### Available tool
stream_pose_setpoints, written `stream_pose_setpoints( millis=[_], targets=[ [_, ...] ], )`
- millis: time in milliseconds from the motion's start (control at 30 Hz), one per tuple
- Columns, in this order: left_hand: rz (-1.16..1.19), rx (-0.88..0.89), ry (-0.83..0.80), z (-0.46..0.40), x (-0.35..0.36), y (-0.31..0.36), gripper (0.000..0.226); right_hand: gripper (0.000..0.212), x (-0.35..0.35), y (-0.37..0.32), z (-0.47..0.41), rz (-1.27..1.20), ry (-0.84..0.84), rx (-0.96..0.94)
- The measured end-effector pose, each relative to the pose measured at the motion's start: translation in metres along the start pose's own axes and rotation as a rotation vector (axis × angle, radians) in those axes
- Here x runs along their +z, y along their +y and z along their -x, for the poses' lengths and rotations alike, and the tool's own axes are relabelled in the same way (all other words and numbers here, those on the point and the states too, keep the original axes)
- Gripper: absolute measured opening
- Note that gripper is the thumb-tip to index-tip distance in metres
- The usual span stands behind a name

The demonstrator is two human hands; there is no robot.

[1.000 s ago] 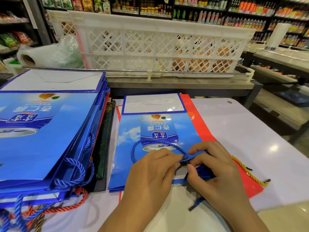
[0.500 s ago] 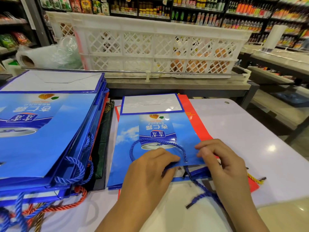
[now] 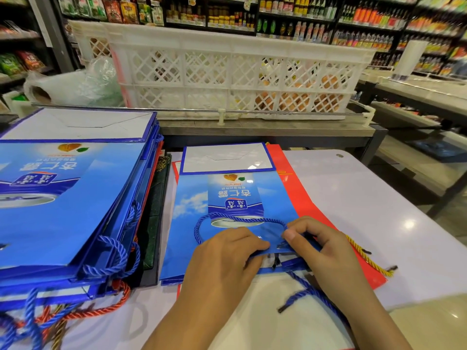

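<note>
A flat blue paper gift bag [image 3: 227,198] lies on the white table [image 3: 366,198], over a red bag [image 3: 310,210]. Its blue rope handle [image 3: 240,219] loops across the print. My left hand [image 3: 222,258] holds the bag's near top edge, fingers curled over it. My right hand [image 3: 326,251] pinches the same edge beside where the rope's right end meets it. A loose blue rope end [image 3: 300,295] trails toward me below the bag, passing under my right wrist.
A tall stack of flat blue bags [image 3: 63,198] with rope handles fills the left of the table. A yellow rope [image 3: 366,256] lies on the red bag. Behind stands a white lattice crate [image 3: 227,66] on a counter, with store shelves beyond.
My right hand has shifted from the cord's near end up to the bag's edge. The loose blue rope end now lies further out toward me. My left hand stays on the edge.
</note>
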State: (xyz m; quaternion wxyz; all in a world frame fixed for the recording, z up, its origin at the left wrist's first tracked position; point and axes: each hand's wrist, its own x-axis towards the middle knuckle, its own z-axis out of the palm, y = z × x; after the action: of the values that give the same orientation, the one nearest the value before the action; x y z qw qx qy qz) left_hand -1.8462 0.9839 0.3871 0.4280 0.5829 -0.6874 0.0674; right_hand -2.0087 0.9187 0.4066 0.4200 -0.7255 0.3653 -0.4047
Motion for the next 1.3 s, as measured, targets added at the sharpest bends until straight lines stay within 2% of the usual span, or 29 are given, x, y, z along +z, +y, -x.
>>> stream_pose_setpoints(
  millis=[400, 633, 700, 933, 1133, 1233, 1300],
  targets=[
    [0.043, -0.049, -0.03, 0.001, 0.0, 0.0, 0.027, 0.019, 0.0, -0.002, 0.002, -0.067, 0.058, 0.026],
    [0.114, -0.12, -0.052, 0.002, -0.003, 0.001, 0.026, 0.01, -0.006, 0.005, -0.005, -0.216, 0.364, 0.125],
    [0.138, -0.12, -0.029, 0.001, -0.005, 0.002, 0.024, 0.017, -0.007, 0.003, -0.008, -0.268, 0.416, 0.166],
    [0.129, -0.102, -0.016, -0.003, -0.011, 0.005, 0.023, 0.026, -0.015, -0.011, -0.015, -0.22, 0.227, 0.399],
    [0.101, -0.075, -0.21, -0.001, -0.023, 0.008, 0.027, 0.039, -0.023, -0.021, -0.016, -0.42, 0.161, 0.474],
    [0.212, -0.179, -0.325, -0.01, -0.038, 0.016, 0.047, 0.039, -0.023, -0.025, -0.009, -0.551, 0.149, 0.448],
    [0.233, -0.268, -0.255, -0.025, -0.044, 0.024, 0.058, 0.032, -0.02, -0.031, -0.004, -0.647, 0.15, 0.437]
  ],
)
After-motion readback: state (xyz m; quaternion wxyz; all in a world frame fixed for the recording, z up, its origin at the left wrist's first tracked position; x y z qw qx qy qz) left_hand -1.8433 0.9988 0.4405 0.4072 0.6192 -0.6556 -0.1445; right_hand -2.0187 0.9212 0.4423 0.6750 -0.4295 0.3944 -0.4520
